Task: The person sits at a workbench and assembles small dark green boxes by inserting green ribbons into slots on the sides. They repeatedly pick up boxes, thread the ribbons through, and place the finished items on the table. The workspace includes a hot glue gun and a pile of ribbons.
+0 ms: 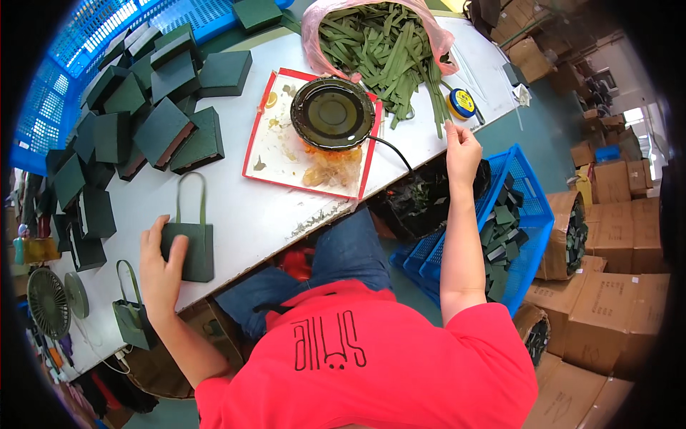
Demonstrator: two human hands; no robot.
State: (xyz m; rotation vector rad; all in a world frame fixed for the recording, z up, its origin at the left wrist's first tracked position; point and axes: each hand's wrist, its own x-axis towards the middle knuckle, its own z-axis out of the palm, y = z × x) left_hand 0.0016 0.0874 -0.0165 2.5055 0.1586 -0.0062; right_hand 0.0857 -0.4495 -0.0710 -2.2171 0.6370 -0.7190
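Note:
My left hand (pixel 163 268) grips the left side of a small dark green box (pixel 198 252), thumb across its face and fingers along its edge. A thin green ribbon handle (pixel 191 187) loops up from this box. My right hand (pixel 463 150) is pinched closed at the table's right side, its fingertips at the hanging ends of green ribbon strips (pixel 386 50). These strips spill from a pink plastic bag (pixel 314 36). Between my hands, a round black hot pot (pixel 332 113) with dark liquid stands on a red-edged white board (pixel 268 146) stained with amber glue.
Dark green boxes (pixel 161 132) are heaped at the left beside a blue crate (pixel 61 82). Another handled box (pixel 133 322) stands near the left table edge, by a fan (pixel 48 304). A yellow-blue round tin (pixel 461 104), a blue crate of green pieces (pixel 532 207) and cartons (pixel 600 314) are at the right.

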